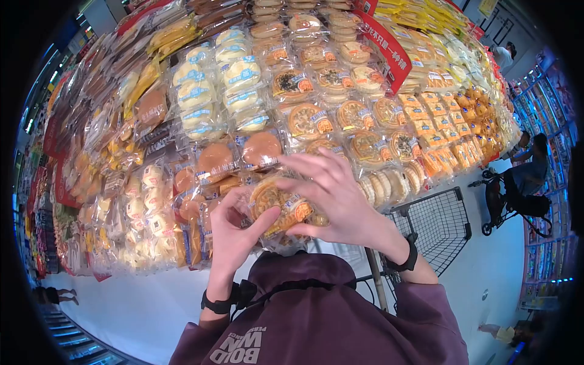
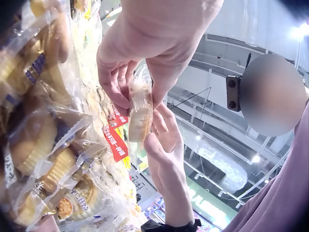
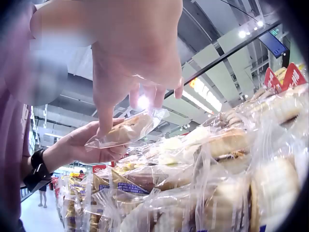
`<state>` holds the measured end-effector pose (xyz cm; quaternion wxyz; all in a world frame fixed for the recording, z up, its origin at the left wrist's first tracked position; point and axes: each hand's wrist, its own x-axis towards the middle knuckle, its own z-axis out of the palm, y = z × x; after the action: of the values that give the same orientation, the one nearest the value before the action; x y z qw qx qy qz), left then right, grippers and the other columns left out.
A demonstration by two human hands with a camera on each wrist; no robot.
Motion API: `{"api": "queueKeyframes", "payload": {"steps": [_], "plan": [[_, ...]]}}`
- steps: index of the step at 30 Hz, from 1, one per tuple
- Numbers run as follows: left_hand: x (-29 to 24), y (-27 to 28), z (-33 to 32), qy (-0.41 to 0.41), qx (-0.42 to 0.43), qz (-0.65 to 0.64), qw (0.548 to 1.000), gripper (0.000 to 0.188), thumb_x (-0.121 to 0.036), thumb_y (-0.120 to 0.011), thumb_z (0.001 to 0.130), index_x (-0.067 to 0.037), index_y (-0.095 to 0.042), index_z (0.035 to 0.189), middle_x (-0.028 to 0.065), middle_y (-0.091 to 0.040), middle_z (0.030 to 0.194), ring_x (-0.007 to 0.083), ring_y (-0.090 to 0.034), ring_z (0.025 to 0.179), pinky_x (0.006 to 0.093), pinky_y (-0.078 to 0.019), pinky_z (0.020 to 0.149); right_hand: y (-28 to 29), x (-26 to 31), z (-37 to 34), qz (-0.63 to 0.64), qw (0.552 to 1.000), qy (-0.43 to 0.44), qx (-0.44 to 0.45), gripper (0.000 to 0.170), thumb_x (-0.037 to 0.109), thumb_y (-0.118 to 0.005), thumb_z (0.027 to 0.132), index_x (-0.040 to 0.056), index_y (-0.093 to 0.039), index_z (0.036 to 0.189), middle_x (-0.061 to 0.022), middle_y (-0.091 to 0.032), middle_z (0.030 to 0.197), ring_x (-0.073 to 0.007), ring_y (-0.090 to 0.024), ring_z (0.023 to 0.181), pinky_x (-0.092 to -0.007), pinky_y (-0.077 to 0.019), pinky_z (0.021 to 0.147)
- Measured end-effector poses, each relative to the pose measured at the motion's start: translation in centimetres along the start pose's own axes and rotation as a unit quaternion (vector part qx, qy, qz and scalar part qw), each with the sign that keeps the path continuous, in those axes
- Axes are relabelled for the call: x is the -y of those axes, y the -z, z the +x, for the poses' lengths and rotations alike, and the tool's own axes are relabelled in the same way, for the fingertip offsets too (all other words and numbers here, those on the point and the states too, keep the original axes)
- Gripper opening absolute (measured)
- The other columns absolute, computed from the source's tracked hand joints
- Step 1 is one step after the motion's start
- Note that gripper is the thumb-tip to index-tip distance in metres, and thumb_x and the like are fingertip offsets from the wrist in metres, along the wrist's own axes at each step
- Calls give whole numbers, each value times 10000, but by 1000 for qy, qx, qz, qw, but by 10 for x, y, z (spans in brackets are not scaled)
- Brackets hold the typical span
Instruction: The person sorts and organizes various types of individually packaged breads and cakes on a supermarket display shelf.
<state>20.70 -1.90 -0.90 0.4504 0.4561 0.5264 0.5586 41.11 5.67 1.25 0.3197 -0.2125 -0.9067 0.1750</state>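
Head view shows a person's left hand and right hand close together, with a flat, round, golden-brown bread in clear plastic with an orange label between them. The bread is up in the air over the near edge of a big heap of wrapped bread, around the middle of that edge. The left hand pinches it, thumb on the side that faces the person. The right hand's thumb touches it, and its other fingers reach out over it; I cannot tell if those fingers touch it too. Shiny, round, brown buns lie on the heap just past the hands. A long red sign with white letters is near the heap's far right corner. A black wire shopping cart is just beside the near right corner.
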Motion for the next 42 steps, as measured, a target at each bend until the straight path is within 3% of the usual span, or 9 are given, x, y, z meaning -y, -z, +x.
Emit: {"api": "queueKeyframes", "payload": {"steps": [1, 4, 10, 14, 23, 27, 31, 38, 42], "plan": [[2, -1, 0, 5, 9, 17, 1000, 360, -22, -798, 805, 16, -637, 1126, 8, -665, 938, 41, -577, 777, 192, -461, 685, 2, 1, -2, -22, 998, 39, 54, 776, 290, -857, 703, 131, -490, 1369, -126, -421, 1481, -277, -429, 1348, -501, -278, 1163], [6, -5, 1, -3, 35, 40, 999, 364, -55, -815, 791, 8, -653, 1111, -55, -584, 867, 8, -445, 706, 164, -360, 608, -5, 4, -4, -49, 996, 46, 64, 746, 282, -847, 681, 136, -525, 1338, -80, -463, 1403, -259, -426, 1329, -490, -278, 1167], [3, -13, -1, -7, 49, -34, 998, 431, 7, -749, 829, 14, -592, 1230, 24, -644, 992, 43, -568, 802, 198, -462, 700, 20, -6, -3, -44, 996, 26, 67, 732, 264, -842, 679, 112, -525, 1321, -100, -514, 1306, -292, -480, 1253, -468, -347, 1104], [1, -3, 0, -60, 36, -18, 997, 424, 30, -677, 865, 32, -564, 1274, 137, -690, 1107, 146, -657, 989, 265, -514, 806, 66, -34, 6, -89, 995, -42, 32, 724, 246, -871, 654, 108, -561, 1294, -96, -564, 1294, -288, -554, 1169, -427, -430, 1016], [1, 4, -7, -23, 57, 48, 997, 210, -2, -627, 923, 40, -667, 1125, 83, -694, 1016, 97, -635, 857, 227, -496, 758, 98, -140, 21, -139, 981, -115, 73, 727, 292, -849, 691, 76, -532, 1308, -136, -587, 1292, -321, -528, 1221, -427, -409, 1064], [1, 10, -8, -29, 67, 98, 992, 223, -107, -569, 987, 17, -648, 1154, 97, -709, 1050, 129, -656, 959, 268, -496, 817, 93, -161, 22, -106, 986, -85, 97, 720, 329, -856, 705, 95, -553, 1314, -132, -585, 1315, -323, -512, 1255, -435, -394, 1083], [3, 11, -7, -42, 53, 100, 993, 205, -90, -561, 987, 12, -661, 1134, 85, -711, 1034, 127, -660, 939, 264, -497, 803, 92, -165, 19, -102, 983, -96, 117, 721, 366, -832, 726, 106, -585, 1351, -140, -514, 1446, -323, -442, 1364, -457, -379, 1113], [3, 8, -3, -37, 37, 74, 996, 180, -22, -620, 944, 30, -682, 1105, 75, -686, 1017, 95, -644, 863, 233, -500, 759, 83, -158, 7, -69, 991, -85, 72, 435, 237, -728, 854, 71, -661, 1251, -177, -553, 1398, -332, -502, 1328, -390, -431, 1082], [4, 7, -1, -29, 41, 75, 996, 175, -22, -622, 944, 33, -686, 1097, 76, -686, 1017, 95, -646, 862, 233, -505, 768, 83, -159, 7, -99, 988, -77, 86, 439, 235, -727, 862, 64, -652, 1259, -184, -540, 1406, -329, -484, 1345, -390, -422, 1090]]}}
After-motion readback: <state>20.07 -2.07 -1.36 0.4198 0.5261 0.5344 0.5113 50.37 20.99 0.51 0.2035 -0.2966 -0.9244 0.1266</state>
